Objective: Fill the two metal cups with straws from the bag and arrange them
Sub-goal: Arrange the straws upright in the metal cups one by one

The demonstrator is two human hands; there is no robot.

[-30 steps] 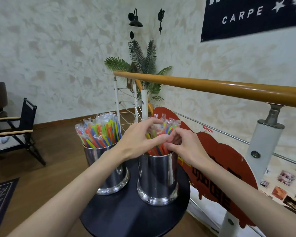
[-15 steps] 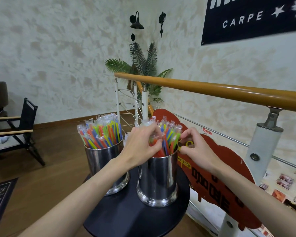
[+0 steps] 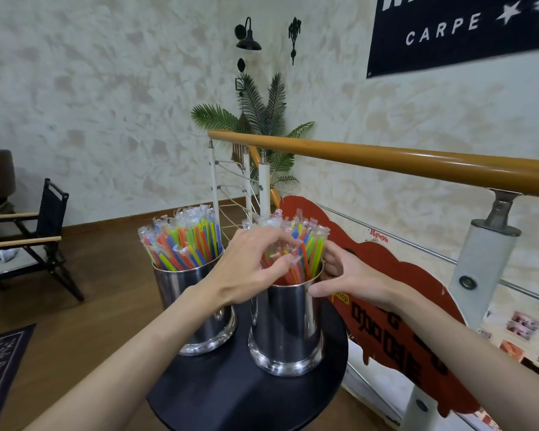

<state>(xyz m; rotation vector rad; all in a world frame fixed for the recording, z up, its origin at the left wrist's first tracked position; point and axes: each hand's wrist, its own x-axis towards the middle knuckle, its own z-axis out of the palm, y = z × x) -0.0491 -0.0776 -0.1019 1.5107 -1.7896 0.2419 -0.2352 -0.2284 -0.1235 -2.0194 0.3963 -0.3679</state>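
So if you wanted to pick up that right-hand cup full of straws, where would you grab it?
Probably round the straight, bare wall of the right metal cup, below the rim and above the flared foot, coming in from the near or right side. The straws fan out over the top, and the left metal cup stands close on its left, so those ways look crowded.

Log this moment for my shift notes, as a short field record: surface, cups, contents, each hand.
surface: round black table
left cup: metal, packed with wrapped coloured straws, untouched
right cup: metal, holds wrapped coloured straws
left hand: over the right cup, fingers curled among the straw tops
right hand: at the right cup's far side, thumb on the rim, fingers behind the straws
bag: not in view
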